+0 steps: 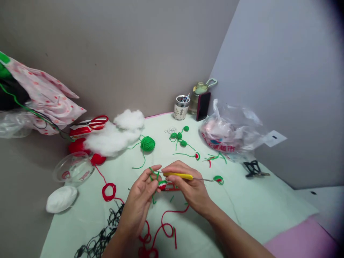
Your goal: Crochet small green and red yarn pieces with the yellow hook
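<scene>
My left hand (139,193) pinches a small crocheted piece (162,185) in red, white and green between thumb and fingers. Green yarn (153,171) loops over its raised forefinger. In my right hand (192,186) is a crochet hook with a yellow handle (181,175), gripped with the tip pointing left at the piece; the exact stitch at the tip is too small to make out. Beneath the hands lies a red object, partly hidden. Just beyond my right hand sits a green and red crocheted piece (218,180), and farther off a small red, white and green one (197,156).
A green yarn ball (147,143), white stuffing (111,139), red scissors (99,122) and a clear plastic bowl (73,168) lie left. Small green balls (183,143) lie ahead, before a pen tin (181,108) and phone (203,106). A plastic bag (228,132) stands right; red yarn (168,229) trails in front.
</scene>
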Demonstrator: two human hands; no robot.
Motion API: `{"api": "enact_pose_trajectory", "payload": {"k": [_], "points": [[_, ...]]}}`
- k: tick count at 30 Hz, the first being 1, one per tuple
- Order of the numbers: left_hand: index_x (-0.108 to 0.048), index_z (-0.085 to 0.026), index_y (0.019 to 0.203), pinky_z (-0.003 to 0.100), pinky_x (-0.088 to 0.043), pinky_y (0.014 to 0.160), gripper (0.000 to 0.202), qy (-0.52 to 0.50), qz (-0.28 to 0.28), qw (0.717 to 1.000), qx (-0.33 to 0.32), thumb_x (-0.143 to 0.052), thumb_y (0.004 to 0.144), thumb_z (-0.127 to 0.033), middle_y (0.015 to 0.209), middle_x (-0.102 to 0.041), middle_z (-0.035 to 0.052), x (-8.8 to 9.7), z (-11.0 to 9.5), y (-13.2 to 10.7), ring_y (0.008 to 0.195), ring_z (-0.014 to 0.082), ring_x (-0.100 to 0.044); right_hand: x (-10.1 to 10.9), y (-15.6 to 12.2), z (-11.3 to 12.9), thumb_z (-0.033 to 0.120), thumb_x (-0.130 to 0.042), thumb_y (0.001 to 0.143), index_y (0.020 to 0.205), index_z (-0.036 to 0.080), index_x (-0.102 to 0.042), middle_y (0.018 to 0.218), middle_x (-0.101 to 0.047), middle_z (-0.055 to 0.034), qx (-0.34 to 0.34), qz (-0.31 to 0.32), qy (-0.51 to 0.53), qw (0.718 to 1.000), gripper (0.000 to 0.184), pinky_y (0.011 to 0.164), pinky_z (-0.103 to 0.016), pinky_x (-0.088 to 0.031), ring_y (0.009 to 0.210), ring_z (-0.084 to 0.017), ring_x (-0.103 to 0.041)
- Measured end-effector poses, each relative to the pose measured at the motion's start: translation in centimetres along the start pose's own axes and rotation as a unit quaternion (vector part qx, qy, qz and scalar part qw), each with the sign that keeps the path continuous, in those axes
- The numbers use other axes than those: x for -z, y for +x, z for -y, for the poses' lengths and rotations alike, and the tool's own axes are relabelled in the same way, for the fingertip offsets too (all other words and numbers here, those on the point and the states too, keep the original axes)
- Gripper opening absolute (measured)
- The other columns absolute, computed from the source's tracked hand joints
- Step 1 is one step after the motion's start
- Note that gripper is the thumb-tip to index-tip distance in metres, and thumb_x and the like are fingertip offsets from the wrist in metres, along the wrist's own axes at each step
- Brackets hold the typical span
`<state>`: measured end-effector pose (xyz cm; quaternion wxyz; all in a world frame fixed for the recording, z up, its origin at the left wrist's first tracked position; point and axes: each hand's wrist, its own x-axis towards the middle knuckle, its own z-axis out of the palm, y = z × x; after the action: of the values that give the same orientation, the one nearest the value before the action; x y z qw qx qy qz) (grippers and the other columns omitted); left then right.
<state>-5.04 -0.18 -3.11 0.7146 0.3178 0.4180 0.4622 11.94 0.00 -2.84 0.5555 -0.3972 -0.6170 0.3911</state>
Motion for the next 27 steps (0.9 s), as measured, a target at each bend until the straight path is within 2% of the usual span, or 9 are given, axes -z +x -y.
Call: {"api": "enact_pose_trajectory", "payload": {"k": [4,8,10,13,17,19,21,23,27], "points": [[-0.077,-0.021,0.118,0.026,-0.046,0.078,0.049,-0.011,0.049,0.998,0.022,-0.093,0.075,-0.037,0.083,-0.065,0.0013,0.8,0.5,-0.1,0.079,0.0148,-0.058,-0.3,-0.5,-0.5,0.024,-0.067,0.1,0.115,0.03,-0.082,0.098,-0.077,-0.0052,0.018,-0.02,-0.041,0.999,0.022,0.066,-0.026,-0.059,0.083,-0.016,-0.072],[-0.077,-0.022,0.121,0.022,-0.04,0.068,0.051,-0.014,0.016,0.999,0.033,-0.093,0.075,-0.035,0.073,-0.057,-0.0043,0.9,1.3,-0.2,0.068,0.01,-0.051,-0.8,-0.4,-1.2,0.022,-0.068,0.099,0.109,0.029,-0.083,0.096,-0.079,-0.0042,0.034,-0.06,-0.073,0.995,0.019,0.072,-0.026,-0.06,0.086,-0.016,-0.073],[-0.077,-0.022,0.118,0.021,-0.04,0.067,0.046,-0.007,-0.003,1.0,0.029,-0.092,0.076,-0.033,0.071,-0.056,-0.0053,0.8,1.5,-0.3,0.067,0.0092,-0.05,-0.9,-0.3,-1.4,0.024,-0.07,0.098,0.103,0.028,-0.083,0.093,-0.079,-0.0033,0.012,-0.085,-0.056,0.995,0.015,0.074,-0.027,-0.059,0.083,-0.016,-0.073],[-0.078,-0.021,0.116,0.02,-0.042,0.071,0.042,-0.004,-0.01,1.0,0.026,-0.09,0.078,-0.033,0.071,-0.057,-0.0053,0.7,1.6,-0.3,0.069,0.0091,-0.053,-0.8,0.0,-1.5,0.038,-0.07,0.098,0.093,0.024,-0.082,0.086,-0.077,-0.0033,-0.081,-0.09,0.031,0.992,0.019,0.069,-0.025,-0.058,0.073,-0.014,-0.071],[-0.078,-0.02,0.117,0.018,-0.043,0.063,0.046,-0.013,-0.02,0.999,0.044,-0.093,0.075,-0.033,0.073,-0.059,-0.0051,0.4,1.5,-0.3,0.064,0.0071,-0.053,0.0,1.0,-1.7,0.056,-0.076,0.089,0.08,0.019,-0.076,0.066,-0.067,0.0003,-0.224,-0.151,0.209,0.94,0.038,0.058,-0.02,-0.054,0.057,-0.01,-0.062],[-0.077,-0.018,0.117,0.017,-0.044,0.059,0.051,-0.034,-0.036,0.997,0.054,-0.095,0.072,-0.034,0.075,-0.062,-0.0042,0.2,1.4,-0.2,0.062,0.0063,-0.054,0.3,1.3,-1.9,0.057,-0.083,0.081,0.077,0.019,-0.073,0.063,-0.064,0.002,-0.262,-0.183,0.284,0.904,0.04,0.052,-0.018,-0.05,0.052,-0.008,-0.057],[-0.077,-0.018,0.117,0.016,-0.05,0.063,0.055,-0.071,-0.056,0.994,0.056,-0.097,0.069,-0.033,0.079,-0.067,-0.0025,0.2,1.2,0.0,0.064,0.0067,-0.06,0.5,1.4,-2.1,0.055,-0.087,0.077,0.079,0.019,-0.072,0.063,-0.064,0.0025,-0.272,-0.186,0.316,0.89,0.04,0.052,-0.018,-0.051,0.053,-0.008,-0.056],[-0.076,-0.018,0.118,0.016,-0.055,0.072,0.054,-0.105,-0.073,0.99,0.052,-0.098,0.069,-0.03,0.085,-0.071,-0.0009,0.2,1.1,0.1,0.071,0.0073,-0.066,0.4,1.1,-2.0,0.05,-0.089,0.078,0.084,0.019,-0.073,0.068,-0.067,0.0022,-0.253,-0.177,0.296,0.904,0.035,0.058,-0.018,-0.053,0.058,-0.008,-0.061],[-0.077,-0.018,0.114,0.017,-0.06,0.083,0.045,-0.142,-0.096,0.984,0.044,-0.095,0.073,-0.022,0.096,-0.075,0.0014,0.4,0.9,0.3,0.081,0.0082,-0.071,-0.1,-0.2,-1.0,0.038,-0.079,0.092,0.094,0.023,-0.077,0.076,-0.07,0.0012,-0.159,-0.141,0.162,0.964,0.016,0.066,-0.02,-0.057,0.067,-0.01,-0.068]]}}
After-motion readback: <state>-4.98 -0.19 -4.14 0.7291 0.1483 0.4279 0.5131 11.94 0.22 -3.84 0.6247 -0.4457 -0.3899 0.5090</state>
